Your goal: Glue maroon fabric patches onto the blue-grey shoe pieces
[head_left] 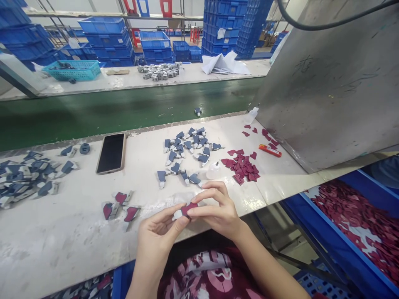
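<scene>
Right of the phone (110,153) and nearer the person, at the edge of the bench (77,249): two hands brought together on one small maroon-faced part (190,208).
Left hand (158,232): thumb and fingers pinched round the part's pale end.
Right hand (221,209): fingertips on the maroon face; whether they press or merely steady it, I can't tell.
Step in hand: to my eye, seating or lining up the maroon piece on the part.
Next move: I'd say it calls for light, even fingertip pressure, edges flush, before either grip loosens.
Maroon-faced trio (131,214): lying just on the person's side of the phone, the held part's likely companions.
Blue-grey parts (188,145): scattered right of the phone, with no maroon that I can see.
Loose maroon pieces (245,167): piled farther right of the phone, past those parts.
</scene>
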Motion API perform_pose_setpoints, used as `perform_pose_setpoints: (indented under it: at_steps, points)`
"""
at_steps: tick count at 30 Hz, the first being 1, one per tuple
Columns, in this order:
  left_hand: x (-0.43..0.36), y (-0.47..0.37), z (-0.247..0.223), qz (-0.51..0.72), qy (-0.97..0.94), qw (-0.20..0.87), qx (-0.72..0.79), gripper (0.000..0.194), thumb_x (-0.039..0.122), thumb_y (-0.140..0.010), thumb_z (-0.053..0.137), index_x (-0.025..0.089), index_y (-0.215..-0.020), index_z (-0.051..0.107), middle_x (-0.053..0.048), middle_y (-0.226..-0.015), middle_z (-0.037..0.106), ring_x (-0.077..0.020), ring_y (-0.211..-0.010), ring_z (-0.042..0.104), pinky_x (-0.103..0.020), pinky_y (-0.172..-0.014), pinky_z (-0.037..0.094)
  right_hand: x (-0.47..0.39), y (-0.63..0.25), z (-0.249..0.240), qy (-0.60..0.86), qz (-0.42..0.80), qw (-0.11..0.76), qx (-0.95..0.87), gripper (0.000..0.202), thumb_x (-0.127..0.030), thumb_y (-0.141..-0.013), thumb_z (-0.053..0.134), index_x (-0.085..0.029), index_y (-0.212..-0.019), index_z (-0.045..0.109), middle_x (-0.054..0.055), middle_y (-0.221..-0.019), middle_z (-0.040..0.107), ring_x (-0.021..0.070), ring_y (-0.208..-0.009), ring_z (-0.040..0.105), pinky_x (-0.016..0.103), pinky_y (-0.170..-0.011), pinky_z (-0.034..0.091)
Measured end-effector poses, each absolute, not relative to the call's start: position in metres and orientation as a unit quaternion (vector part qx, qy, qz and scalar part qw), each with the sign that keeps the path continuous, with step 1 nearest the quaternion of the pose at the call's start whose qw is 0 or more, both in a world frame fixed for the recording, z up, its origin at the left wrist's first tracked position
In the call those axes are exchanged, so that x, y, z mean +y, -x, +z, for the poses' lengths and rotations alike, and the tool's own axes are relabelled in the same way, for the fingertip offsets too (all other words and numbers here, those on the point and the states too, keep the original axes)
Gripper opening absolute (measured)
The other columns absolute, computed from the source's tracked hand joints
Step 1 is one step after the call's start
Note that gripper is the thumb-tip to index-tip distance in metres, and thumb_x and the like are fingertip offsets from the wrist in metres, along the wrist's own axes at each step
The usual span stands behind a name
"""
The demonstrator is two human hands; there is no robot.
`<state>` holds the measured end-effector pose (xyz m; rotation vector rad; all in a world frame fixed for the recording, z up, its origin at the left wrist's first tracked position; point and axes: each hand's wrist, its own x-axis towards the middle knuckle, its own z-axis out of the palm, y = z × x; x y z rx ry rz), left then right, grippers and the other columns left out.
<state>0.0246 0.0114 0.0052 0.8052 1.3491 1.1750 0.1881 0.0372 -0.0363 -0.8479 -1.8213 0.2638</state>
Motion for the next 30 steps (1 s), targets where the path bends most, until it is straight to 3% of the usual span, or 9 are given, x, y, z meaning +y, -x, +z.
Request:
perform_pose_setpoints:
  at_steps: [5, 8, 12, 18, 22, 24, 27, 30]
  points:
    - [0.016, -0.027, 0.004, 0.500, -0.314, 0.538, 0.602, 0.034, 0.027, -0.055, 0.088, 0.019, -0.087, 0.080, -0.006, -0.088, 0.080, -0.0248, -0.086, 0.076, -0.028, -0.077, 0.062, 0.037, -0.185, -0.034, 0.388, 0.199, 0.531, -0.727, 0.060, -0.037, -0.084, 0.075, -0.028, -0.139, 0.054, 0.012, -0.132, 0.064, 0.0307, -0.125, 0.051, 0.054, -0.103, 0.045]
    - [0.017, -0.028, 0.002, 0.513, -0.307, 0.536, 0.596, 0.033, 0.024, -0.055, 0.087, 0.020, -0.087, 0.080, -0.005, -0.090, 0.080, -0.0241, -0.086, 0.076, -0.028, -0.079, 0.063, 0.034, -0.180, -0.034, 0.408, 0.298, 0.525, -0.685, 0.036, -0.028, -0.093, 0.062, -0.025, -0.128, 0.063, 0.010, -0.109, 0.072, 0.0259, -0.106, 0.062, 0.046, -0.092, 0.052]
    - [0.018, -0.021, -0.004, 0.513, -0.315, 0.532, 0.595, 0.032, 0.024, -0.054, 0.088, 0.021, -0.085, 0.080, -0.004, -0.089, 0.080, -0.0228, -0.087, 0.076, -0.026, -0.082, 0.061, 0.031, -0.170, -0.036, 0.435, 0.328, 0.513, -0.663, 0.016, -0.022, -0.094, 0.058, -0.020, -0.105, 0.069, 0.007, -0.088, 0.069, 0.0213, -0.085, 0.061, 0.037, -0.078, 0.052]
    - [0.017, -0.003, -0.016, 0.496, -0.315, 0.523, 0.617, 0.030, 0.032, -0.059, 0.087, 0.023, -0.087, 0.081, -0.007, -0.093, 0.080, -0.0248, -0.093, 0.075, -0.030, -0.086, 0.060, 0.030, -0.154, -0.042, 0.446, 0.316, 0.494, -0.676, 0.018, -0.025, -0.097, 0.050, -0.018, -0.106, 0.064, 0.006, -0.084, 0.060, 0.0214, -0.083, 0.055, 0.037, -0.075, 0.049]
    - [0.020, 0.023, -0.016, 0.482, -0.336, 0.484, 0.649, 0.035, 0.043, -0.060, 0.085, 0.022, -0.087, 0.081, -0.009, -0.092, 0.080, -0.0283, -0.089, 0.075, -0.036, -0.084, 0.061, 0.032, -0.149, -0.040, 0.417, 0.358, 0.466, -0.693, 0.029, -0.021, -0.100, 0.044, -0.022, -0.125, 0.059, 0.008, -0.098, 0.064, 0.0223, -0.096, 0.057, 0.040, -0.085, 0.051]
    - [0.023, 0.048, -0.014, 0.473, -0.347, 0.387, 0.712, 0.037, 0.048, -0.061, 0.082, 0.024, -0.089, 0.081, -0.008, -0.092, 0.079, -0.0309, -0.095, 0.073, -0.042, -0.092, 0.057, 0.033, -0.155, -0.038, 0.399, 0.324, 0.474, -0.715, 0.037, -0.018, -0.098, 0.045, -0.024, -0.134, 0.054, 0.009, -0.106, 0.064, 0.0239, -0.103, 0.056, 0.043, -0.090, 0.050]
    - [0.028, 0.097, -0.009, 0.413, -0.383, 0.214, 0.798, 0.033, 0.054, -0.066, 0.075, 0.028, -0.086, 0.079, -0.006, -0.094, 0.079, -0.0355, -0.108, 0.068, -0.051, -0.106, 0.045, 0.035, -0.177, -0.038, 0.410, 0.173, 0.531, -0.721, 0.045, -0.012, -0.090, 0.055, -0.025, -0.132, 0.057, 0.009, -0.103, 0.062, 0.0266, -0.102, 0.054, 0.046, -0.089, 0.049]
    - [0.037, 0.142, -0.004, 0.308, -0.435, 0.180, 0.827, 0.034, 0.062, -0.066, 0.069, 0.032, -0.079, 0.077, -0.004, -0.101, 0.077, -0.0408, -0.110, 0.065, -0.057, -0.104, 0.045, 0.040, -0.201, -0.043, 0.494, 0.044, 0.554, -0.668, 0.039, -0.014, -0.085, 0.060, -0.028, -0.121, 0.067, 0.009, -0.104, 0.056, 0.0308, -0.107, 0.049, 0.052, -0.090, 0.046]
